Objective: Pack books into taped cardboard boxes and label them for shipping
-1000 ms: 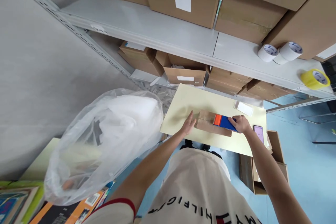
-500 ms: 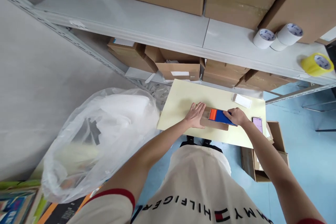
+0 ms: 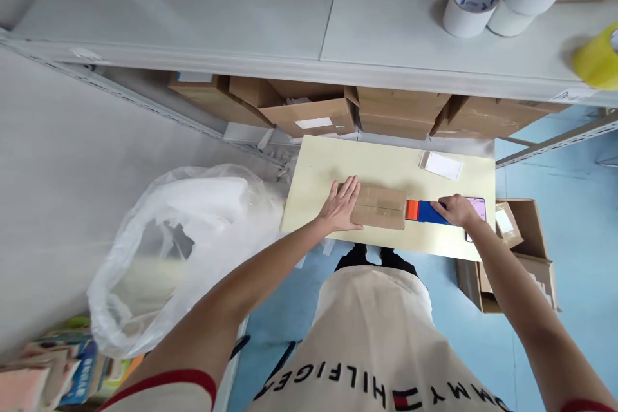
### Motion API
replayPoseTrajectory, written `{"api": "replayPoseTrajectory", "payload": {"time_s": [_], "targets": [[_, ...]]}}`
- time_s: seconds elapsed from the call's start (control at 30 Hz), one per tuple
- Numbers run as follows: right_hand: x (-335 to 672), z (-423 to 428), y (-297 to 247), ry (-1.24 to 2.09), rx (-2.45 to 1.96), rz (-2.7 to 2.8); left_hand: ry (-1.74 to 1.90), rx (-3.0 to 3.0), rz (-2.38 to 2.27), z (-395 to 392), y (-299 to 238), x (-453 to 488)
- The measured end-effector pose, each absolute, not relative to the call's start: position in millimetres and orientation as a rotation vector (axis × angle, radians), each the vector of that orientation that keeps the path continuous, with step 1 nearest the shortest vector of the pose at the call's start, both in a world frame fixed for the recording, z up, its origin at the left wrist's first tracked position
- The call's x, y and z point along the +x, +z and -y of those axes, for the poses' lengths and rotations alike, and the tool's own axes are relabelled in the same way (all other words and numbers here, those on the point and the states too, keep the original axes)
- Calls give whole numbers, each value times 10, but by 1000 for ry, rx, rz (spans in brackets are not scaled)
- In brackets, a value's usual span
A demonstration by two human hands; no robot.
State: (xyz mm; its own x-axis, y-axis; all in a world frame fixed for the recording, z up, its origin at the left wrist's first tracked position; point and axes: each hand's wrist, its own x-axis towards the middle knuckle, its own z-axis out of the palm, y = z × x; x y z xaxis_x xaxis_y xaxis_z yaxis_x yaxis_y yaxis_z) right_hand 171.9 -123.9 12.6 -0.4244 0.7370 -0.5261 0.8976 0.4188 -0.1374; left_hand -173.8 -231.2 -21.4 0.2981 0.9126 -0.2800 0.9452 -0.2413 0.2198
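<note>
A small brown cardboard box [image 3: 379, 207] lies flat on the pale yellow table, with tape across its top. My left hand [image 3: 340, 206] rests on its left end, fingers spread. At the opposite end, my right hand [image 3: 456, 210] grips a blue and orange tape dispenser [image 3: 427, 211]. The dispenser's orange front is against or just beside the box's right end; whether tape still joins them I cannot tell. A phone [image 3: 476, 208] lies partly hidden behind my right hand.
A clear packet with a white label [image 3: 443, 165] lies at the table's [image 3: 318, 161] back right. Left stands a big plastic bag of white material [image 3: 212, 206]. An open carton [image 3: 526, 225] sits on the floor at right. Above, a shelf [image 3: 241, 19] holds tape rolls [image 3: 470, 9].
My right hand has drawn the tape dispenser rightward, from the box's top to past its right end. My left hand stays on the left end. The view has shifted.
</note>
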Motion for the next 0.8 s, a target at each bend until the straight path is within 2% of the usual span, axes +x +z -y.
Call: {"api": "replayPoseTrajectory", "payload": {"time_s": [0.23, 0.47, 0.67, 0.8], "targets": [[1667, 1191, -152, -802, 1394, -2380, -122, 2354, -1374, 2139, -221, -733], [1943, 1198, -138, -1024, 1393, -2367, -122, 2364, -1385, 2115, -255, -686], [2043, 1118, 50, -711, 1314, -2291, -136, 2365, -1400, 2139, -274, -681], [1592, 1216, 246, -512, 1391, -2166, -77, 2386, -1337, 2138, -246, -692]]}}
